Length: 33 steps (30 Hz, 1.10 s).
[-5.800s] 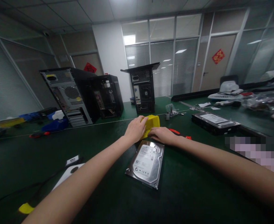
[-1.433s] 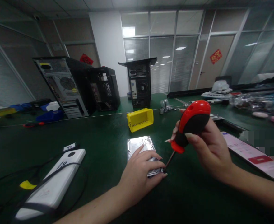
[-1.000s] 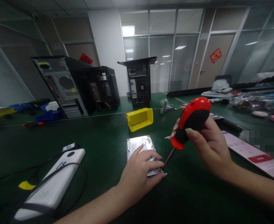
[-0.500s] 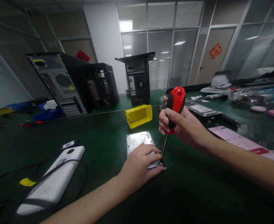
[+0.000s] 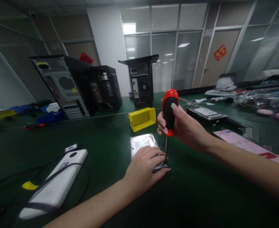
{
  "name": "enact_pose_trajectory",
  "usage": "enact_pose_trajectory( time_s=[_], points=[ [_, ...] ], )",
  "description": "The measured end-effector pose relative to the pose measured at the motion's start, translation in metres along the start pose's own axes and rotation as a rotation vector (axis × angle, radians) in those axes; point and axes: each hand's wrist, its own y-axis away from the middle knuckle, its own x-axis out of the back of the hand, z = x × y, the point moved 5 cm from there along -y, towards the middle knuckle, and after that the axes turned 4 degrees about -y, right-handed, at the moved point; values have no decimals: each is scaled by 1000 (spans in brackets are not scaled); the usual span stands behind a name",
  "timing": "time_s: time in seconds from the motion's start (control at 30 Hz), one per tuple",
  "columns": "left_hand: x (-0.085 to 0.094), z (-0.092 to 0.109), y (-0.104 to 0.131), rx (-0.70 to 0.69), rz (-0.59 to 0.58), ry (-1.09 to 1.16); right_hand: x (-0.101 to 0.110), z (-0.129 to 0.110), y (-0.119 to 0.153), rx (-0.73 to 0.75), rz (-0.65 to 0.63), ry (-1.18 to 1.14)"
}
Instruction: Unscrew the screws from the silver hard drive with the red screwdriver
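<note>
A silver hard drive (image 5: 142,141) lies on the green table in front of me. My left hand (image 5: 145,166) rests over its near part, with the fingers on its top and the thumb along its near edge, gripping it. In my right hand (image 5: 172,117) is a red and black screwdriver (image 5: 170,109), held by its handle with the shaft pointing down. The tip meets the near right corner of the drive, beside my left fingertips; the exact contact point is too small to make out. Just beyond the drive sits a yellow bin (image 5: 142,119), its opening facing me.
A white power bank (image 5: 55,183) with black cables lies at the left. Computer cases (image 5: 141,82) stand at the back. To the right are another hard drive (image 5: 207,114) and a pink-screened phone (image 5: 246,147). Plastic bags (image 5: 255,99) lie at the far right.
The screwdriver has gone from leaning right to nearly upright, as my right hand moved left. My left hand still holds the drive.
</note>
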Motion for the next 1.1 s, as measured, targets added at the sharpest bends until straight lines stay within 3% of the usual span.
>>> enact_pose_trajectory(
  time_s=[0.13,0.33,0.47,1.1],
  points=[
    [0,0,0,-10,11,-16,-7,2,-5,29,13,27],
    [1,0,2,-20,18,-22,-12,0,-5,-59,-24,-20],
    [0,-1,1,-18,21,-20,-16,1,-7,-18,-8,-30],
    [4,0,1,13,10,14,-14,11,-20,26,41,-121]
  ],
)
